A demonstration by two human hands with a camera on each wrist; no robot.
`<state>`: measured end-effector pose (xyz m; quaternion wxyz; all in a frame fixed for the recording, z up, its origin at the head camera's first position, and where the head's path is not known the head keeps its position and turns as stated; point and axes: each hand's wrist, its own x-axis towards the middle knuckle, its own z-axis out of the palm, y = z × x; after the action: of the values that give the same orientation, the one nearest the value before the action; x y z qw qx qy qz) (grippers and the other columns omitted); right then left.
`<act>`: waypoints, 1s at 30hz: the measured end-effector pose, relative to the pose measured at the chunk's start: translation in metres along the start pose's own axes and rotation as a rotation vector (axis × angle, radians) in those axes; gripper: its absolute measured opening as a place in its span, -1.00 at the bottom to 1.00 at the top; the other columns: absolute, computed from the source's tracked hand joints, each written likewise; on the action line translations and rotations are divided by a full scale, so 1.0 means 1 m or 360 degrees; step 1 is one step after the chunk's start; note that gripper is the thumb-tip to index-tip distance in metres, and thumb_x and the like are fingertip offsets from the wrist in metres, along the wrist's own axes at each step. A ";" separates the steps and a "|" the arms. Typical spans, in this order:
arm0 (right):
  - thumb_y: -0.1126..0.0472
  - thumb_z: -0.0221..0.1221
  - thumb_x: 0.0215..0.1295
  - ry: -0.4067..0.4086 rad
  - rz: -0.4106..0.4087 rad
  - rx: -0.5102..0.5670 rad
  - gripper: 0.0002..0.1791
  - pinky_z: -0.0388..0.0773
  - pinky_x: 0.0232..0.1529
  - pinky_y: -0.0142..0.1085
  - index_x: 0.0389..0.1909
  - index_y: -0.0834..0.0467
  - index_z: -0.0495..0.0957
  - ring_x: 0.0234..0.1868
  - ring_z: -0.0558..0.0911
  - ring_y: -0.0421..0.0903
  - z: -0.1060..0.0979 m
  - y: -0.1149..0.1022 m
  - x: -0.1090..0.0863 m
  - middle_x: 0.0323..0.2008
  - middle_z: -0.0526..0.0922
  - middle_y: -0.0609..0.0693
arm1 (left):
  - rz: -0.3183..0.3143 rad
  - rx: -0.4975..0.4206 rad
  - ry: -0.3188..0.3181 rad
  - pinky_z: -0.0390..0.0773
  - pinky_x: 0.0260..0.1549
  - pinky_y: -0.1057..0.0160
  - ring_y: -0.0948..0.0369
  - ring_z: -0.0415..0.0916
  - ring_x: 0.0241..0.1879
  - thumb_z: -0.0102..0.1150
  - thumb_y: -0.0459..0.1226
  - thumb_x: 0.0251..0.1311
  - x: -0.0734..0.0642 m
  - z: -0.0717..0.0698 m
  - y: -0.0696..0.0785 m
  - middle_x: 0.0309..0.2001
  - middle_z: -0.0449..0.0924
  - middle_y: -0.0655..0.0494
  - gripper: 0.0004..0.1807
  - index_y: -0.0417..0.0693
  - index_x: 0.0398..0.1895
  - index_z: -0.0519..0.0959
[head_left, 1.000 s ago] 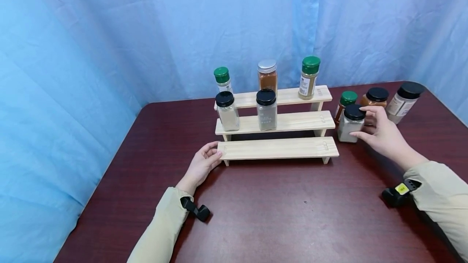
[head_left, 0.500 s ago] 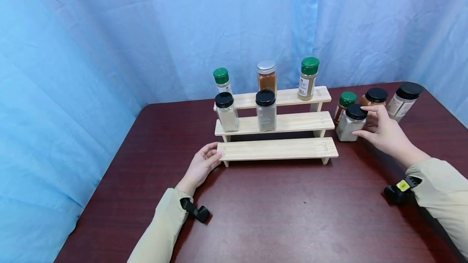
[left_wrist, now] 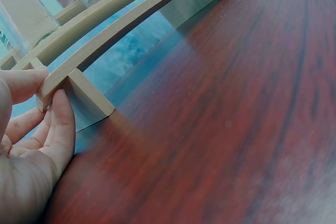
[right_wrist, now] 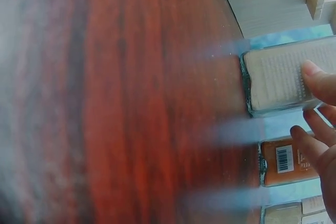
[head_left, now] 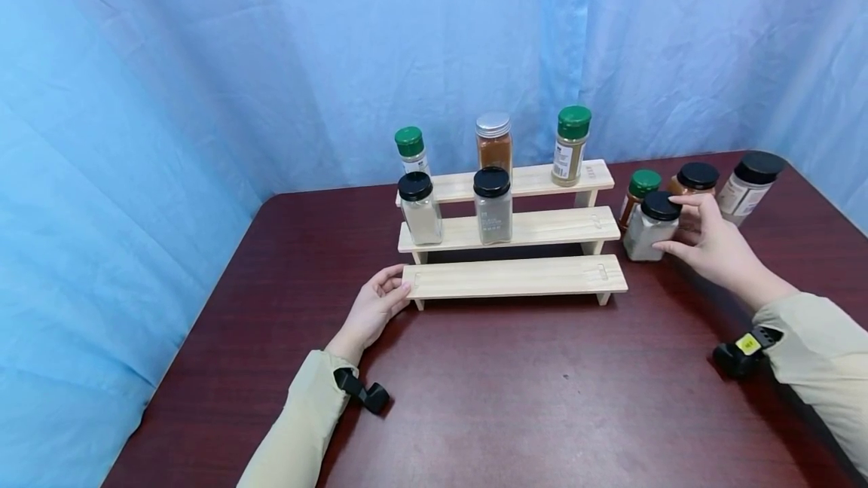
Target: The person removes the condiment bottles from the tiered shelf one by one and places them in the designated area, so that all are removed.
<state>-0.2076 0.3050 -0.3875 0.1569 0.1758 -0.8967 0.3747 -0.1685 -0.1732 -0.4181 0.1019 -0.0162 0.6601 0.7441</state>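
Black-lidded jar [head_left: 649,238], pale powder inside, is just right of the wooden rack [head_left: 552,225], near a green-capped bottle [head_left: 643,184]. Right hand [head_left: 715,247] grips it, thumb and fingers jar-wide. Left hand [head_left: 373,307] pinches bottom shelf [head_left: 513,278], left end.

Stepped pale-wood rack [head_left: 525,276] centred in my head view, square black-lidded glass jar [head_left: 646,238] just right of it, round green-capped bottle [head_left: 642,185] behind that jar, blue cloth curtain [head_left: 420,44] across the top, dark-red wooden table [head_left: 502,390] underneath.
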 end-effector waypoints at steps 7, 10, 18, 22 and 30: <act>0.44 0.24 0.15 -0.0085 0.0191 0.0041 -0.27 0.19 -0.27 -0.88 0.24 0.35 0.03 -0.04 0.53 -0.06 -0.008 -0.005 0.000 0.06 0.28 0.49 | 0.0002 -0.0003 -0.0007 0.53 -0.24 0.44 0.39 0.52 -0.30 -0.06 -0.50 0.31 0.000 0.000 0.000 -0.24 0.47 0.19 -0.46 -0.35 0.34 0.12; 0.36 0.25 0.18 -0.0110 0.0247 0.0081 -0.29 0.21 -0.28 -0.87 0.26 0.34 0.07 -0.09 0.42 -0.46 -0.012 -0.007 0.001 0.10 0.26 0.44 | 0.0003 0.0000 -0.0007 0.52 -0.25 0.44 0.40 0.52 -0.30 -0.07 -0.50 0.31 0.000 0.000 0.000 -0.24 0.47 0.19 -0.46 -0.35 0.34 0.12; 0.29 0.23 0.23 -0.0087 0.0292 0.0127 -0.36 0.26 -0.25 -0.83 0.25 0.32 0.15 -0.13 0.29 -0.65 -0.024 -0.013 0.002 0.01 0.31 -0.13 | -0.0002 0.0006 -0.0006 0.52 -0.25 0.44 0.39 0.51 -0.29 -0.07 -0.51 0.31 0.000 0.001 0.001 -0.23 0.47 0.18 -0.46 -0.35 0.34 0.12; 0.24 0.21 0.26 -0.0055 0.0325 0.0162 -0.41 0.29 -0.27 -0.81 0.23 0.25 0.17 -0.13 0.33 -0.66 -0.032 -0.019 0.002 -0.07 0.27 -0.43 | 0.0004 -0.0003 -0.0009 0.53 -0.25 0.43 0.39 0.51 -0.29 -0.07 -0.51 0.30 0.000 0.001 0.001 -0.24 0.47 0.19 -0.47 -0.36 0.33 0.13; 0.22 0.17 0.29 -0.0022 0.0372 0.0218 -0.50 0.32 -0.28 -0.78 0.18 -0.05 0.21 -0.11 0.35 -0.64 -0.045 -0.035 0.000 -0.07 0.27 -0.47 | -0.0005 -0.0001 -0.0003 0.53 -0.25 0.43 0.39 0.52 -0.30 -0.06 -0.51 0.30 0.000 0.000 0.000 -0.24 0.48 0.20 -0.47 -0.35 0.34 0.13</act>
<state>-0.1853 0.3146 -0.3356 0.0937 0.0828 -0.8844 0.4496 -0.1687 -0.1730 -0.4179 0.1035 -0.0166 0.6597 0.7442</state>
